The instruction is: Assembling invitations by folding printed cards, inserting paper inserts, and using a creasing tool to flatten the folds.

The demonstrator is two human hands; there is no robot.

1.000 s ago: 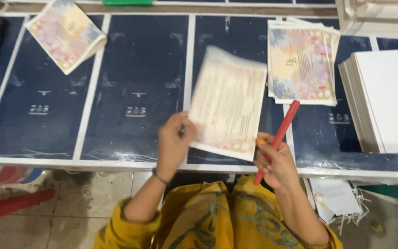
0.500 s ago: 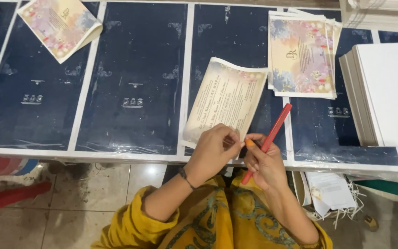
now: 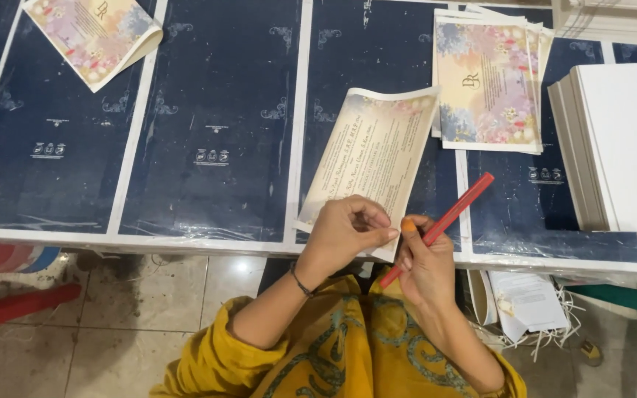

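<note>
A cream printed card point(image 3: 374, 152) lies tilted on the dark blue table point(image 3: 215, 110), its near edge at the table's front. My left hand point(image 3: 344, 234) rests on the card's near corner, fingers curled and pinching toward my right hand. My right hand point(image 3: 425, 262) holds a red stick point(image 3: 444, 221) that slants up to the right, and its orange-tipped index finger meets my left fingertips. A stack of floral printed cards point(image 3: 486, 85) lies just beyond to the right.
A thick stack of white boards point(image 3: 617, 144) sits at the right edge. One floral card point(image 3: 91, 37) lies at the far left. Loose papers point(image 3: 525, 301) hang below the table on the right. Red and blue objects point(image 3: 9, 258) sit on the tiled floor at left.
The cream card came down from mid-air and settled flat on the table. My left hand moved right from the card's left edge to meet my right hand at the near corner.
</note>
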